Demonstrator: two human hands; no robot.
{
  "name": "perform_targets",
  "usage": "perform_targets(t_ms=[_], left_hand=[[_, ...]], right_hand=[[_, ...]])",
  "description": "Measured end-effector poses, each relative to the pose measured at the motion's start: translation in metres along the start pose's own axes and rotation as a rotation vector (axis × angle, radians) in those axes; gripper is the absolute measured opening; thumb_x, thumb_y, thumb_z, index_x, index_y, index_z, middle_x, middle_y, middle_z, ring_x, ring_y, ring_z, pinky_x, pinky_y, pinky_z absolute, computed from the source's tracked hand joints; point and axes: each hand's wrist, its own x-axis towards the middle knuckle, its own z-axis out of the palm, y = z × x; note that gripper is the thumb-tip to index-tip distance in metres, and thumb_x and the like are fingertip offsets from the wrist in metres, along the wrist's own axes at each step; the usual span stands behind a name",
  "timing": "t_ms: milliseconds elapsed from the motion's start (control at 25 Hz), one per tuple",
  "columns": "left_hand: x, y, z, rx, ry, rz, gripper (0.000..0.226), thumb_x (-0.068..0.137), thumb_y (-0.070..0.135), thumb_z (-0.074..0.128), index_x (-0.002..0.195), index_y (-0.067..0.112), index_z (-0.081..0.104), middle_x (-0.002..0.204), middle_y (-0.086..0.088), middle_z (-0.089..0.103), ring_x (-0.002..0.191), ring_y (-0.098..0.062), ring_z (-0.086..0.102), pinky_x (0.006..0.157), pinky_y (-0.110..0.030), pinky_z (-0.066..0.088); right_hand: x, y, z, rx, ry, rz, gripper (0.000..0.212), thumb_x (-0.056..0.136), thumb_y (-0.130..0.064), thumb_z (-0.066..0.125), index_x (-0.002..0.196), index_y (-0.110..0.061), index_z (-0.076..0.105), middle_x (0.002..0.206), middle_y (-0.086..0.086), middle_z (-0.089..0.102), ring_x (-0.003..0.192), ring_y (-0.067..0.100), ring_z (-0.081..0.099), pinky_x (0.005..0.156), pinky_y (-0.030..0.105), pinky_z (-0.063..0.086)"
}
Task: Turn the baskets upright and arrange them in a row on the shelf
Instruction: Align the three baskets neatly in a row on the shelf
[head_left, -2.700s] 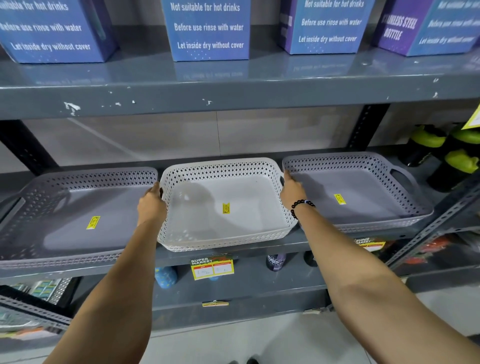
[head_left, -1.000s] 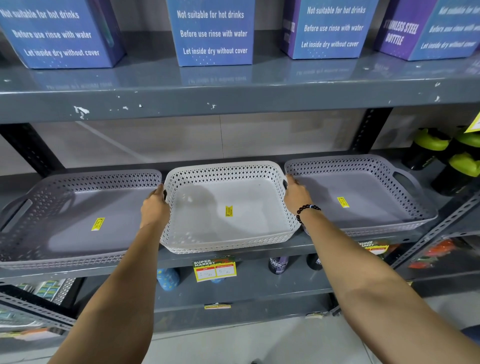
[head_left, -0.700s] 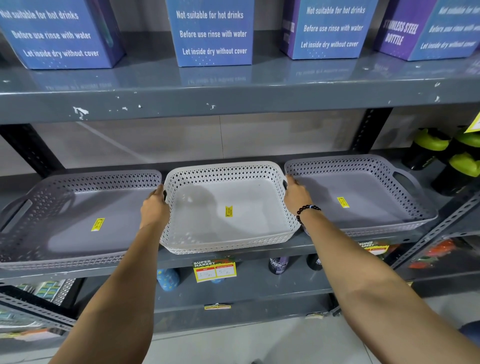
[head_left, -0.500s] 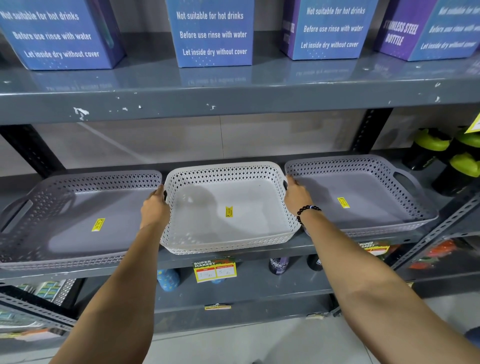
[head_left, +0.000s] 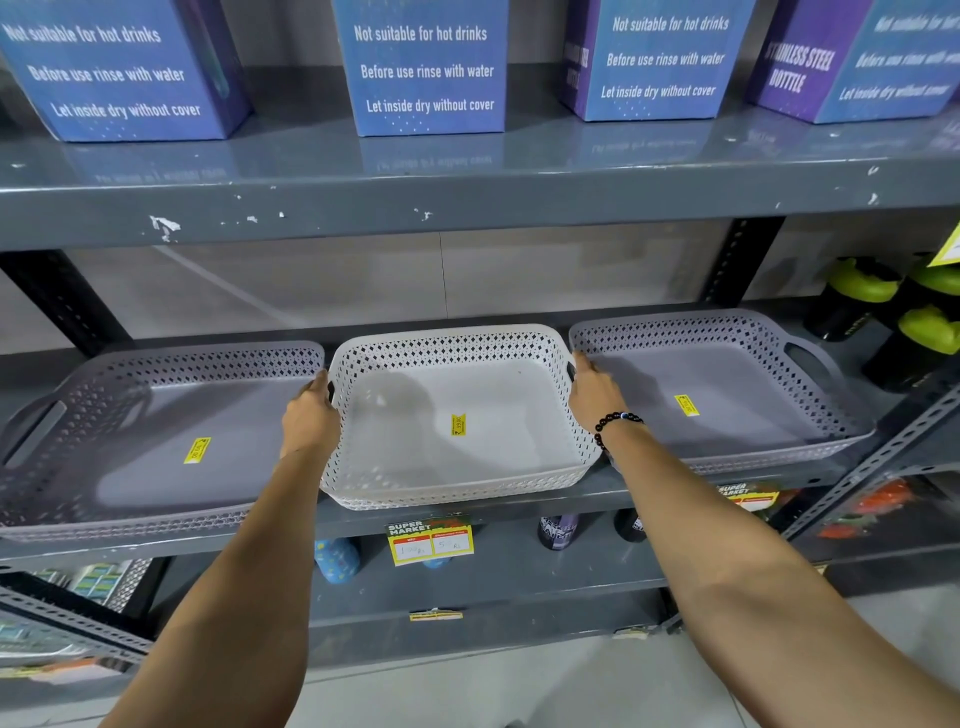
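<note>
Sitting upright at the frame's centre on the grey shelf (head_left: 467, 525), the white basket (head_left: 457, 415) is grasped at its side rims by the left hand (head_left: 310, 415) and right hand (head_left: 592, 397). Grey baskets (head_left: 150, 441) (head_left: 722, 384) flank it, also upright, forming a row.

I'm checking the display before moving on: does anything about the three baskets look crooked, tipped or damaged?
Nothing stands out. The white basket sits upright between the two grey baskets, all in a row, open side up. The left hand and right hand grip the white one's sides.
</note>
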Motion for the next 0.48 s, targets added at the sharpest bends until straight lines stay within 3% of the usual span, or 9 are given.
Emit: perform_targets(t_ms=[80, 200, 480], left_hand=[[-0.0007, 0.0008, -0.0004, 0.002, 0.002, 0.0, 0.051, 0.095, -0.007, 0.029, 0.141, 0.01, 0.039, 0.129, -0.027, 0.055, 0.112, -0.044, 0.053, 0.091, -0.047, 0.046], [-0.0011, 0.0017, -0.0003, -0.013, 0.005, -0.006, 0.052, 0.095, -0.006, 0.028, 0.143, 0.011, 0.038, 0.13, -0.027, 0.054, 0.113, -0.044, 0.053, 0.091, -0.047, 0.046], [0.0015, -0.0003, 0.0009, -0.039, -0.001, -0.039, 0.054, 0.096, -0.005, 0.028, 0.146, 0.014, 0.035, 0.136, -0.025, 0.051, 0.115, -0.045, 0.053, 0.099, -0.049, 0.046]], right_hand=[[0.0006, 0.0007, 0.0006, -0.001, 0.001, -0.004, 0.057, 0.093, 0.007, 0.037, 0.146, -0.002, 0.02, 0.115, 0.03, 0.061, 0.08, 0.029, 0.058, 0.079, 0.037, 0.053], [0.0, -0.0004, -0.0006, -0.009, -0.009, -0.01, 0.057, 0.094, 0.007, 0.037, 0.147, 0.0, 0.019, 0.119, 0.03, 0.059, 0.098, 0.038, 0.064, 0.082, 0.038, 0.052], [-0.0002, 0.0, -0.0015, -0.027, -0.016, -0.013, 0.058, 0.093, 0.007, 0.037, 0.147, -0.001, 0.017, 0.121, 0.03, 0.058, 0.1, 0.038, 0.064, 0.082, 0.037, 0.053]])
